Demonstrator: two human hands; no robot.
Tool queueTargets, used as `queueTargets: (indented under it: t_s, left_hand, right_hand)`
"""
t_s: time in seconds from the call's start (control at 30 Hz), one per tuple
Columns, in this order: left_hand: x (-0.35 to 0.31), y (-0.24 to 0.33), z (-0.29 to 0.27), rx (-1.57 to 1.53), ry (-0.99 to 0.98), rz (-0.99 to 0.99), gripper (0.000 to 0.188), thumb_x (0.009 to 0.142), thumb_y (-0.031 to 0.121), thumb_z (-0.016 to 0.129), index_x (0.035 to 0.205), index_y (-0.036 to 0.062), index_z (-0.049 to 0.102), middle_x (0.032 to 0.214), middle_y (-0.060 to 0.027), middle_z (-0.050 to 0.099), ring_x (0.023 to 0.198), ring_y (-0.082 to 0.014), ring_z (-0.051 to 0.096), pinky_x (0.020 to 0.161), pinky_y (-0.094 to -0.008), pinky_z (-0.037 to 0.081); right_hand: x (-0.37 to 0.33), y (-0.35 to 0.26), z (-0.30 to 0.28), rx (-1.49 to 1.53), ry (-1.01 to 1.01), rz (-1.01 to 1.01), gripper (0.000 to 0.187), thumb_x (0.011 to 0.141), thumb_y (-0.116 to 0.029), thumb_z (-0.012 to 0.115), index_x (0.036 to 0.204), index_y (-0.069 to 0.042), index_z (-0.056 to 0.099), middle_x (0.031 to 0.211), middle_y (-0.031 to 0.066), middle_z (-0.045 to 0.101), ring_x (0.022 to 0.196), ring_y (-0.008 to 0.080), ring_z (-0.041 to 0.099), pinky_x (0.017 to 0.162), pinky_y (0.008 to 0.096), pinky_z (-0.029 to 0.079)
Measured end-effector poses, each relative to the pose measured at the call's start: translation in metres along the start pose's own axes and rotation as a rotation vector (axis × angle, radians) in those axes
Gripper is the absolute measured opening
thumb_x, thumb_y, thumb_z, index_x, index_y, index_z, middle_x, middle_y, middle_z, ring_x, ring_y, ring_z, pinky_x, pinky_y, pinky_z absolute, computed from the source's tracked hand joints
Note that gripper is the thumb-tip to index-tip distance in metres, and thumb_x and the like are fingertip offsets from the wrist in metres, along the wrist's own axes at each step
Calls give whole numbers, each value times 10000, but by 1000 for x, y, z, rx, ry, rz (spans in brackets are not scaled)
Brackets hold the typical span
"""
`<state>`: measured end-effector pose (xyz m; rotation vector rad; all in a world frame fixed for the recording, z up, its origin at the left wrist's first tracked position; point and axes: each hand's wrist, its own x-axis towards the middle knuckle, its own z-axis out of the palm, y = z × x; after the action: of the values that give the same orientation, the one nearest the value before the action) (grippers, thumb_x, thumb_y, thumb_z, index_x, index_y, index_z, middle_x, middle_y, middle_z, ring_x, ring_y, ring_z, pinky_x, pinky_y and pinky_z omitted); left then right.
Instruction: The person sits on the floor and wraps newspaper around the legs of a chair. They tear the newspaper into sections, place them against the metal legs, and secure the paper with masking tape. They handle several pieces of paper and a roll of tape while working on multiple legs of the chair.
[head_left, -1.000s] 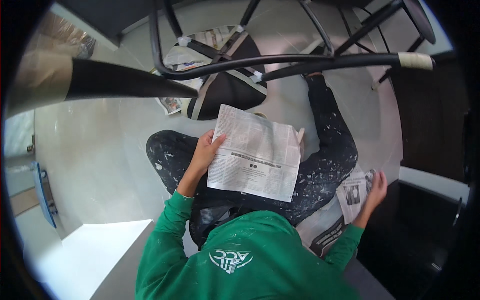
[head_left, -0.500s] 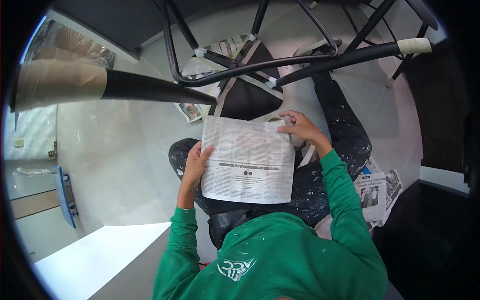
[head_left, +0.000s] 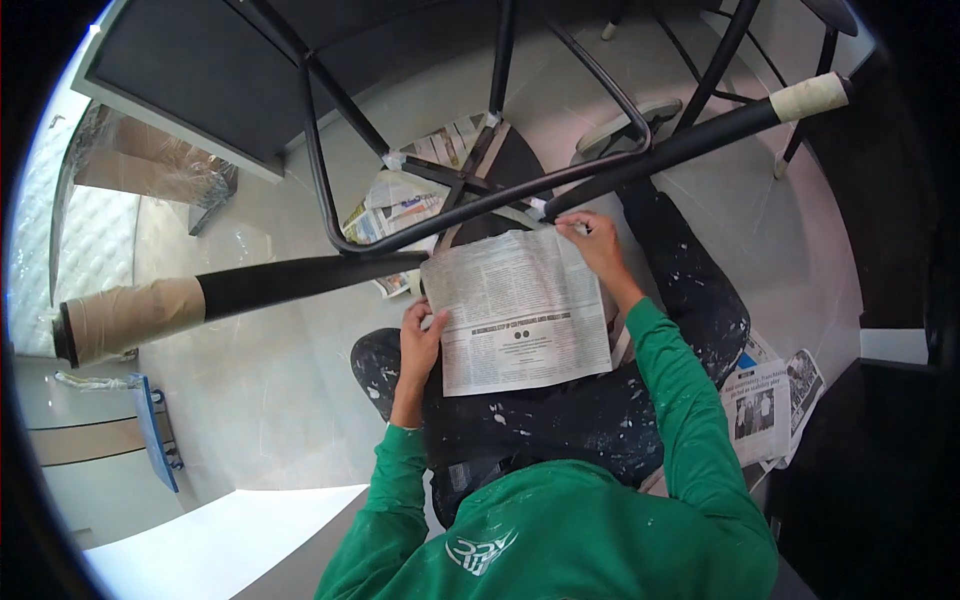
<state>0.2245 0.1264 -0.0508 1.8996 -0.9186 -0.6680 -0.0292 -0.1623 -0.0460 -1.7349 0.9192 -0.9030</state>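
Note:
A sheet of newspaper (head_left: 525, 335) is spread over my lap, tilted, with its far edge reaching the black metal frame (head_left: 470, 215) of an upturned piece of furniture. My left hand (head_left: 419, 340) grips the sheet's left edge between thumb and fingers. At the far right corner, my right hand (head_left: 596, 248) pinches the paper near a black leg (head_left: 665, 150). Beige tape or paper wraps the end of that leg and of the left leg (head_left: 310, 285). Beneath the frame, a dark round seat (head_left: 515, 165) is partly hidden.
More newspaper (head_left: 400, 200) lies on the floor under the frame, and other sheets (head_left: 765, 415) rest by my right knee. Another black-legged piece (head_left: 720, 60) stands far right. At left are a blue-edged object (head_left: 155, 430) and a white panel (head_left: 220, 535).
Both hands have carried the newspaper away from me and slightly right, up to the frame. My right hand has closed on the far corner. The view has shifted too.

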Motion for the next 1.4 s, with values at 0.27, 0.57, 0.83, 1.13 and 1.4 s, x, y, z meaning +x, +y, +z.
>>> queueTargets:
  t_s: [0.27,0.57,0.83,1.13,1.4]
  left_hand:
    - [45,11,21,462,1,377,247,922,154,722,905,-40,571,1527,-410,340,1418,-539,371,1139,-461,375]
    - [55,-16,11,370,22,341,197,927,74,675,949,-52,525,1310,-339,540,1237,-534,499,995,-503,433]
    - [66,-25,-9,431,176,400,261,927,147,711,1073,-36,593,1265,-236,637,1101,-442,630,970,-435,508]
    - [-3,41,34,215,318,206,230,879,14,684,1106,0,653,1081,-181,678,1022,-353,668,883,-425,534]
    - [90,43,93,687,-69,614,558,860,94,704,1394,47,550,1532,-179,460,1448,-407,378,1172,-517,346]
  right_hand:
    - [-3,37,40,-165,138,-23,150,873,-156,766,957,-33,776,1020,169,675,967,342,663,858,393,517]
    - [-17,48,52,35,227,121,176,879,-116,764,998,11,733,988,133,733,927,244,696,846,337,520]
    - [-23,61,42,-95,79,160,246,846,-132,773,1050,-9,710,1026,163,716,941,339,685,835,374,528]
    - [-17,2,43,-388,129,-254,148,844,-56,713,990,-34,712,969,107,690,937,332,659,810,431,523]
    - [2,-20,61,-581,104,-470,167,782,-17,708,945,-49,724,931,81,696,944,291,661,790,412,543]
